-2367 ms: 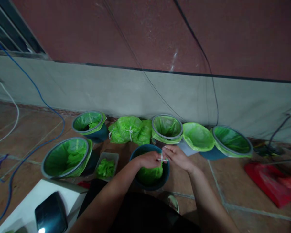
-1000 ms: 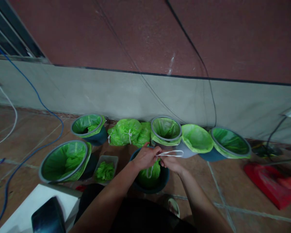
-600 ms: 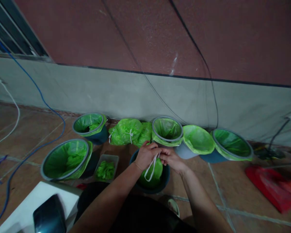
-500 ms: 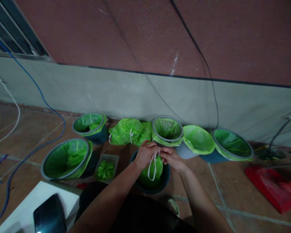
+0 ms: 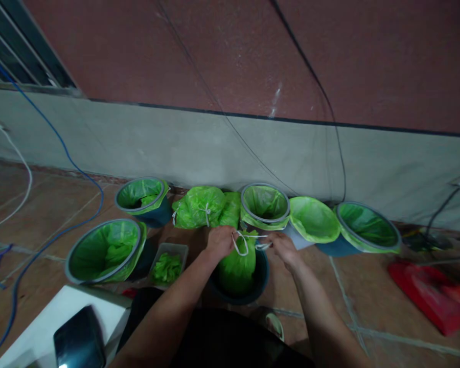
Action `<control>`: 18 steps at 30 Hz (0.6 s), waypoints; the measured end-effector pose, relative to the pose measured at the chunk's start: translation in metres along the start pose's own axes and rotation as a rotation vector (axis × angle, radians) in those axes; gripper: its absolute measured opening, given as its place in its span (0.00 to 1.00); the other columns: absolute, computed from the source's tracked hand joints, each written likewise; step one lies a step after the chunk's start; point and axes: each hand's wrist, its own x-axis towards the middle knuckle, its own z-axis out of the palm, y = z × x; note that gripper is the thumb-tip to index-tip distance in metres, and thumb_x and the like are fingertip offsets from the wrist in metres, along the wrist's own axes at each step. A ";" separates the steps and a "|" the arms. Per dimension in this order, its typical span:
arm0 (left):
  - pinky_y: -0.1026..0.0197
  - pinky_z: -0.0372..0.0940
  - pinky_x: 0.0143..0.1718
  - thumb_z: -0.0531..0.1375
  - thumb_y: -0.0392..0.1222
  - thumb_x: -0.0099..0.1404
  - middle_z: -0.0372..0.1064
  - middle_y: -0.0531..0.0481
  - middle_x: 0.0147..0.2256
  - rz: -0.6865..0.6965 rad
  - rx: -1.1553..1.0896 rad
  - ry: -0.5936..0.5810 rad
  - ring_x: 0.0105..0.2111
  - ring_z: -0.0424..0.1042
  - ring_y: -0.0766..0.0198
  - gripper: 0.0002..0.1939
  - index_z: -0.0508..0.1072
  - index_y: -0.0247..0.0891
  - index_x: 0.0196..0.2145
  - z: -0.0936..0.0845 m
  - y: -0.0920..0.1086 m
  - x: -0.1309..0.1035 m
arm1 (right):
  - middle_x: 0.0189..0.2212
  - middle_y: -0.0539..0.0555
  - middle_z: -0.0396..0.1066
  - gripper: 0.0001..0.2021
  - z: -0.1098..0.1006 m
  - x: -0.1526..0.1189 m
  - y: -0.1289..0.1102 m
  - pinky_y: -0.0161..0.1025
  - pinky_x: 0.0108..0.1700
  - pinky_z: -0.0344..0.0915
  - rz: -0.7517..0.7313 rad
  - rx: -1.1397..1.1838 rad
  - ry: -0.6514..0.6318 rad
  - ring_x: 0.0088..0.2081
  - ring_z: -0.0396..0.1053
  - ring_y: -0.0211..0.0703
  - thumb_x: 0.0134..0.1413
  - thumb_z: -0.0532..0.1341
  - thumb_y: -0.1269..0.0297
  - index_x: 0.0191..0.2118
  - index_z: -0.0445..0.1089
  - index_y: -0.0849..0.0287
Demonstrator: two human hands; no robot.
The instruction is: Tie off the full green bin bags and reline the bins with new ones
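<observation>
A green garbage bag (image 5: 235,271) stands gathered at its top inside a dark bin (image 5: 262,278) in front of me. White drawstrings (image 5: 242,244) loop from the bag's neck. My left hand (image 5: 221,241) is closed on the string at the left, and my right hand (image 5: 281,248) grips its other side, so the string stretches between them over the bag. Just behind, tied green bags (image 5: 201,207) with white strings rest against the wall.
Several bins with green liners line the wall, among them a grey-rimmed bin (image 5: 266,221) and a blue one (image 5: 345,245). A clear tub (image 5: 184,253) of folded green bags sits left. A phone (image 5: 79,340) lies on a white surface (image 5: 42,319). A red dustpan (image 5: 425,296) is right.
My hands were together at the bag's neck; now they have moved apart sideways, drawing the white string out between them. The bag's top now shows between my hands.
</observation>
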 end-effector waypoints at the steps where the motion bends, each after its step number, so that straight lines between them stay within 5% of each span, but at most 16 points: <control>1: 0.59 0.61 0.42 0.58 0.40 0.62 0.72 0.45 0.29 -0.071 -0.072 -0.014 0.38 0.72 0.55 0.11 0.72 0.38 0.23 -0.001 0.000 0.002 | 0.17 0.50 0.64 0.11 -0.002 0.001 0.001 0.35 0.23 0.55 0.001 -0.003 0.000 0.22 0.61 0.39 0.43 0.55 0.58 0.18 0.65 0.56; 5: 0.64 0.62 0.32 0.56 0.41 0.61 0.69 0.48 0.23 -0.269 -0.480 -0.087 0.29 0.70 0.62 0.16 0.64 0.37 0.16 0.001 0.008 0.008 | 0.19 0.51 0.67 0.12 0.000 -0.005 -0.007 0.36 0.27 0.58 -0.016 0.106 -0.084 0.24 0.63 0.39 0.43 0.57 0.55 0.19 0.67 0.58; 10: 0.67 0.54 0.21 0.56 0.52 0.61 0.70 0.49 0.25 -0.323 -1.020 -0.147 0.17 0.60 0.74 0.21 0.60 0.37 0.18 0.010 0.019 0.002 | 0.20 0.51 0.65 0.19 0.007 -0.022 -0.029 0.36 0.28 0.57 -0.109 0.227 -0.156 0.23 0.60 0.37 0.46 0.60 0.46 0.21 0.68 0.58; 13: 0.67 0.56 0.23 0.60 0.53 0.57 0.65 0.54 0.21 -0.269 -1.059 -0.161 0.19 0.61 0.72 0.17 0.66 0.35 0.22 0.015 0.019 0.001 | 0.20 0.48 0.60 0.20 0.009 -0.028 -0.036 0.36 0.30 0.56 -0.334 0.181 -0.147 0.25 0.58 0.37 0.51 0.60 0.47 0.19 0.64 0.57; 18: 0.67 0.58 0.29 0.66 0.37 0.49 0.64 0.57 0.23 -0.048 -0.906 -0.236 0.23 0.61 0.72 0.09 0.73 0.33 0.30 0.025 0.013 0.003 | 0.28 0.51 0.62 0.20 0.013 -0.033 -0.040 0.37 0.38 0.59 -0.578 0.063 -0.173 0.33 0.62 0.39 0.55 0.60 0.53 0.18 0.62 0.58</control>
